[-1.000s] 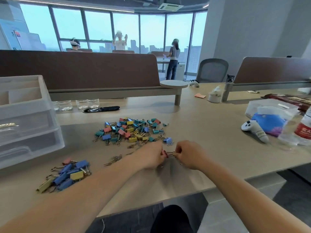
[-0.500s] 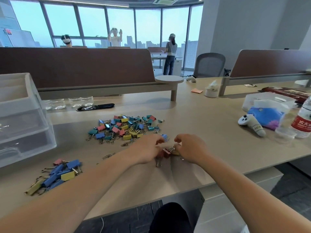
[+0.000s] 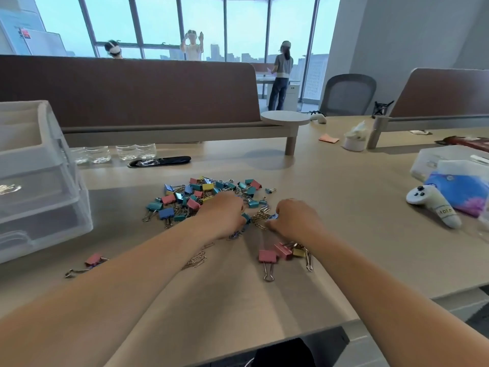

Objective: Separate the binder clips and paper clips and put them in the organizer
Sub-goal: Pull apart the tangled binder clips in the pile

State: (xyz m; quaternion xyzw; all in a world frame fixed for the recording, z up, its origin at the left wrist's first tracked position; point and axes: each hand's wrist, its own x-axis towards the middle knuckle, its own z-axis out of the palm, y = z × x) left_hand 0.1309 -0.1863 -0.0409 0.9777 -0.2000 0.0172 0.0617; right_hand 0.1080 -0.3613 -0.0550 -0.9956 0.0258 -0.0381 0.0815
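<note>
Fingers of left hand (image 3: 225,215) and right hand (image 3: 293,218) are curling down onto tangled silver wire paper clips (image 3: 260,215). Whether either is gripping anything: cannot tell.

Reached left hand (image 3: 225,215) and right hand (image 3: 293,218) forward into the pile's (image 3: 201,194) near edge; set pink clips (image 3: 267,256) down behind, beside the right forearm.

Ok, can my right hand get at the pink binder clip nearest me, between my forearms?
Probably yes. The pink binder clip lies uncovered on the desk, just nearer you than the right hand; pulling back should reach it.
</note>
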